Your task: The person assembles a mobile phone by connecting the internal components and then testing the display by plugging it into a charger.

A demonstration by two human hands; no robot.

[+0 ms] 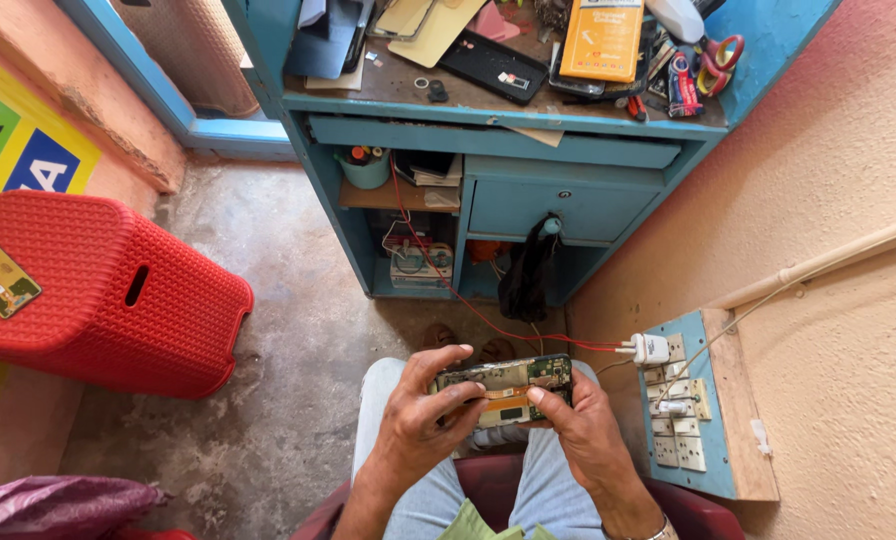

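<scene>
My left hand and right hand are both clamped on the phone, one at each end, thumbs pressed on its upper face. It sits above my knees, just in front of the desk, long axis running left to right across my lap. The phone is a flat rectangle with its back off, showing green circuit board, metal shields and a pale orange strip. A thin red wire runs from the desk's open shelf toward a white plug in the blue switchboard on the rough plaster wall, right of the phone. The desk is painted blue wood, worn; its shelf holds a teal cup of pens, and a black bag hangs from the drawer knob. Its top is littered with tools, scissors and an orange box. Left of the desk stands a red woven-textured plastic stool on bare concrete.
</scene>
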